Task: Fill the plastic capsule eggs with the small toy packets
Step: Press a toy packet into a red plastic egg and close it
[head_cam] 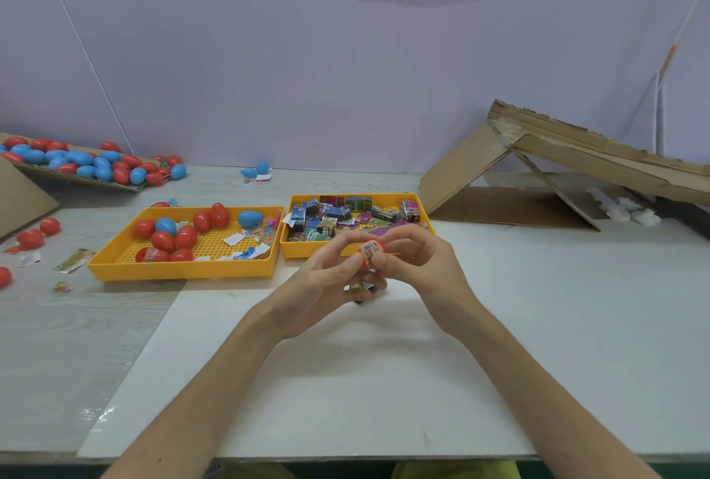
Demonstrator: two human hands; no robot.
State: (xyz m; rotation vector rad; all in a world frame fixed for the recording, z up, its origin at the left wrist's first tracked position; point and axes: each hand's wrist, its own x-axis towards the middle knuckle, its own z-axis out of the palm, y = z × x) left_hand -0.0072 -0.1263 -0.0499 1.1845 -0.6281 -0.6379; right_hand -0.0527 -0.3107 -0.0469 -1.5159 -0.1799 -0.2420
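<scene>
Both my hands meet above the white board in front of the trays. My left hand [326, 278] and my right hand [418, 267] pinch a red capsule egg half [380, 247] with a small barcoded toy packet [369, 250] sitting in its mouth. More foil packets show under my left fingers. The right yellow tray [384, 252] holds several folded toy packets [338, 215]. The left yellow tray [180, 270] holds several red and blue capsule eggs [175, 238] and loose paper slips.
A cardboard flap [77, 180] at the far left carries a heap of red and blue eggs. Loose red eggs [38, 234] and wrappers lie on the table's left side. A folded cardboard ramp [557, 178] stands at the right. Two blue eggs [256, 170] rest near the wall.
</scene>
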